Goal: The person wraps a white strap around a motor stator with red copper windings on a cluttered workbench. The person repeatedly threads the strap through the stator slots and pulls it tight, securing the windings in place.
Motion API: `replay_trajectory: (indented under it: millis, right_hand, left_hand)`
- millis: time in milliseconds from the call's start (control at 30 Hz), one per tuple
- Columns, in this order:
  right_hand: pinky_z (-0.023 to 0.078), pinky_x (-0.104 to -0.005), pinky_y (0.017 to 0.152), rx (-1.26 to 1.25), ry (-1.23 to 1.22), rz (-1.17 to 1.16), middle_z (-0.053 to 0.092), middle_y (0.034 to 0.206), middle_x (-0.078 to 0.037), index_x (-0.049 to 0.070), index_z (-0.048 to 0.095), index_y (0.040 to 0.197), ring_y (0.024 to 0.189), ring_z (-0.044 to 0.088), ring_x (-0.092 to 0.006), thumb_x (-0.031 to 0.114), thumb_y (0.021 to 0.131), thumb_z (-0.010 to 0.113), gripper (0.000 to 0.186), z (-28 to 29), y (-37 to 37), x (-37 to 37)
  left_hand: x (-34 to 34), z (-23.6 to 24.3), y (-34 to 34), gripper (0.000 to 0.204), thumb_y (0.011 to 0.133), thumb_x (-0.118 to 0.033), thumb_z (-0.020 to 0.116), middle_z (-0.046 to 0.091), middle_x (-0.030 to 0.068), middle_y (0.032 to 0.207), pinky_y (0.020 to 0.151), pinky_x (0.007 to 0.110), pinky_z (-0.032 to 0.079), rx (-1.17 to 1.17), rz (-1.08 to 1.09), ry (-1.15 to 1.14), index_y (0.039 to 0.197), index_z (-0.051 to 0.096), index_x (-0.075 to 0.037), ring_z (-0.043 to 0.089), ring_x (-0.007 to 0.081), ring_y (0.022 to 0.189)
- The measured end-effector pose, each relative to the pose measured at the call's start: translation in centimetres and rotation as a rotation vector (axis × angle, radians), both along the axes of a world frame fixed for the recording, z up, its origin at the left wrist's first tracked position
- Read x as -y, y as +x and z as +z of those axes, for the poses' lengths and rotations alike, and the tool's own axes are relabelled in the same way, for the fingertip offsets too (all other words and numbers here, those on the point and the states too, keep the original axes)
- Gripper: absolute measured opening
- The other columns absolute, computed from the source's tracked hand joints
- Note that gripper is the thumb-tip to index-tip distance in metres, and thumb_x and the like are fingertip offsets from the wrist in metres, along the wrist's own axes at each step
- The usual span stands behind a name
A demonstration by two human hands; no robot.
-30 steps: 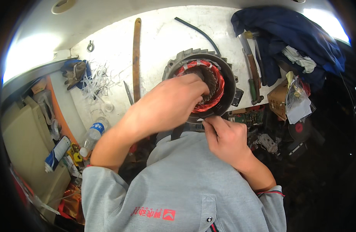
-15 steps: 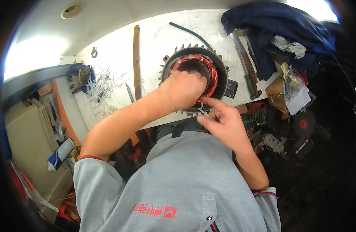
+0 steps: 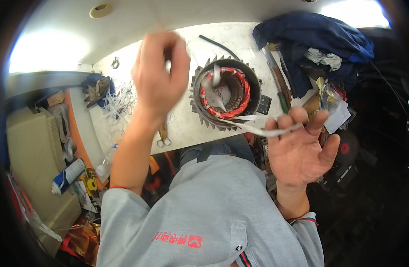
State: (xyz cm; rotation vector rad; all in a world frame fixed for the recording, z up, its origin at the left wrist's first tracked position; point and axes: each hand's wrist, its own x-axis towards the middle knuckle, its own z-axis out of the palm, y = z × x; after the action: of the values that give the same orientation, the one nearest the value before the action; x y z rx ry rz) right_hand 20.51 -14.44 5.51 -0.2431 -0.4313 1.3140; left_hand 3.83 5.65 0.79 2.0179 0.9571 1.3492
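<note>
The finned motor housing (image 3: 200,103) stands on the white table with a ring of red-wrapped windings (image 3: 243,98) inside. From the near side of the windings a loop of white lacing tape (image 3: 253,129) stretches right to my right hand (image 3: 300,155). That hand is palm up, its fingers spread and the tape lying across several of them. More white tape (image 3: 216,76) hangs in the bore. My left hand (image 3: 162,75), smeared by motion, is raised left of the housing with its fingers curled into a pinch; what is in it cannot be made out.
Scissors (image 3: 163,141) lie at the table's front edge. White tape scraps (image 3: 117,102) are heaped at left. A hammer (image 3: 282,84) and a green-handled tool (image 3: 283,101) lie right of the housing, beside a dark blue cloth (image 3: 311,38). A black tube (image 3: 217,46) is behind.
My left hand has come out of the bore and moved up and left. My right hand has drawn away to the right and turned palm up, with the white tape now stretched to it.
</note>
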Motion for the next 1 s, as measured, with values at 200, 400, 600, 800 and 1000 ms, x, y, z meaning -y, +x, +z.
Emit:
replay_trajectory:
  millis: [200, 400, 600, 800, 1000]
  right_hand:
    - [0.011, -0.0527, 0.121, 0.658, -0.073, -0.157, 0.034, 0.155, -0.024, 0.010, 0.041, 0.151, 0.144, 0.032, -0.0392, 0.057, 0.094, 0.055, 0.075, 0.3, -0.1, -3.4]
    - [0.006, -0.0574, 0.119, 2.209, -0.080, -0.453, 0.025, 0.156, -0.034, 0.004, 0.040, 0.150, 0.148, 0.019, -0.0483, 0.061, 0.088, 0.060, 0.087, -2.1, -2.9, 0.3]
    - [0.040, -0.0507, 0.104, 1.899, 0.004, -0.287, 0.052, 0.137, -0.027, 0.001, 0.059, 0.128, 0.127, 0.050, -0.0410, 0.043, 0.091, 0.065, 0.057, -1.1, -4.1, 1.6]
    - [0.050, -0.0250, 0.061, 1.375, -0.571, -0.513, 0.068, 0.084, -0.011, -0.006, 0.068, 0.099, 0.068, 0.062, -0.0127, 0.004, 0.083, 0.073, 0.019, -0.3, 2.0, -0.7]
    - [0.050, -0.0240, 0.060, 0.714, -0.585, 0.008, 0.064, 0.083, -0.006, -0.001, 0.062, 0.104, 0.071, 0.063, -0.0119, 0.020, 0.104, 0.052, 0.024, -5.2, 3.0, -3.0]
  left_hand:
    - [10.4, 2.9, -2.0, 0.013, 0.081, 0.003, 0.069, 0.066, 0.0220, 0.115, 0.079, 0.035, 0.057, 0.116, -1.000, -0.583, 0.093, 0.062, 0.002, 0.068, 0.0325, 0.100]
    - [13.2, -0.9, 4.1, 0.019, 0.082, -0.001, 0.072, 0.033, 0.0308, 0.152, 0.088, 0.036, 0.055, 0.038, -0.229, -0.380, 0.101, 0.068, 0.000, 0.062, 0.0356, 0.116]
    - [10.2, -3.4, 8.6, 0.008, 0.089, 0.000, 0.070, 0.030, 0.0270, 0.157, 0.107, 0.041, 0.042, 0.620, -0.119, -0.608, 0.097, 0.068, 0.002, 0.046, 0.0324, 0.136]
    - [8.0, -0.9, 7.1, 0.019, 0.090, -0.007, 0.071, 0.043, 0.0259, 0.149, 0.106, 0.043, 0.042, 0.583, -0.353, -0.679, 0.107, 0.072, 0.000, 0.048, 0.0348, 0.133]
    - [6.8, 1.3, 6.4, 0.030, 0.092, -0.014, 0.070, 0.058, 0.0215, 0.135, 0.099, 0.035, 0.047, 0.570, -0.459, -1.152, 0.114, 0.068, 0.006, 0.058, 0.0230, 0.119]
